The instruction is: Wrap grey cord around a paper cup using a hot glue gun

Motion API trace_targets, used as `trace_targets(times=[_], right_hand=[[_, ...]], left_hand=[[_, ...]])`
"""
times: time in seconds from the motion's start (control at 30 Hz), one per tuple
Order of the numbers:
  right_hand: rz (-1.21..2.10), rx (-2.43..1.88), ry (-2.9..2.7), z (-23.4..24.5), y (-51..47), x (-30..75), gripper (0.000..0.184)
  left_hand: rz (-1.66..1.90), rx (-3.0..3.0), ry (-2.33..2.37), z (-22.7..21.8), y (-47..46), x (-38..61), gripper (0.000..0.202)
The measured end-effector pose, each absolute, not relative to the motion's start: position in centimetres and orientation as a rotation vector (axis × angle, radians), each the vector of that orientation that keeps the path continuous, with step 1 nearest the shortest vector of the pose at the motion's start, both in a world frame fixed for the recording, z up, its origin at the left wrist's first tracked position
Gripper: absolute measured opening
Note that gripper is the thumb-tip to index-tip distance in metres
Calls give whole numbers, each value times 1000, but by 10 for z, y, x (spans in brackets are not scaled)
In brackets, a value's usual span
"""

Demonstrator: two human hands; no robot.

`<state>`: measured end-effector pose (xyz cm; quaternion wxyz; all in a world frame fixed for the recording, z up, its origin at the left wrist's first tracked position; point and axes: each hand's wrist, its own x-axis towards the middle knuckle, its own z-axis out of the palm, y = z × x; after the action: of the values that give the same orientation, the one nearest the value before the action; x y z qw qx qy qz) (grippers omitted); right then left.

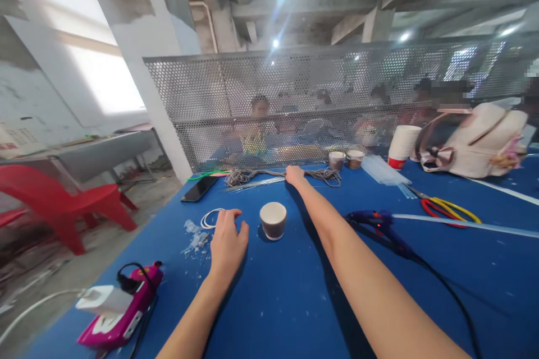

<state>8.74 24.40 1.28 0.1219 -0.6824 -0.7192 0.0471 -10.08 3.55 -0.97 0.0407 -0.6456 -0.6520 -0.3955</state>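
My right hand [295, 174] reaches to the far side of the blue table, its fingers closed on the middle of a bundle of grey cord [241, 178]. Loops of the cord spread to both sides of it. My left hand [229, 240] is held over the table with bent fingers and the thumb apart, holding nothing that I can see. Just right of it stands a small cup [273, 221] with a white top and a grey-brown side. A coiled white cable [206, 219] lies at the left hand's fingertips, partly hidden by them.
On the right are a glue gun [374, 219], scissors [452, 210], clear glue sticks [384, 170], stacked paper cups [403, 145] and a pale bag [480, 143]. Left are a phone [199, 188] and a pink power strip [130, 314]. A perforated metal screen [202, 90] stands behind; people sit beyond it.
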Motion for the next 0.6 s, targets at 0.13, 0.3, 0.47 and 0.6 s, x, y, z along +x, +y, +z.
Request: trace_targets(times=[0.13, 0.3, 0.47, 0.6], right_hand=[[143, -1964, -2049, 19, 257, 90, 32], [169, -1881, -2068, 48, 269, 95, 33], [231, -1722, -2221, 75, 276, 98, 33], [297, -1689, -2334, 91, 281, 96, 33]], left_hand=[[-1320, -2004, -2012, -12, 35, -102, 15], [-1395, -2051, -1985, -4, 36, -102, 11], [-1342, -2121, -1905, 24, 52, -105, 12], [-1223, -2126, -1895, 46, 80, -108, 16]])
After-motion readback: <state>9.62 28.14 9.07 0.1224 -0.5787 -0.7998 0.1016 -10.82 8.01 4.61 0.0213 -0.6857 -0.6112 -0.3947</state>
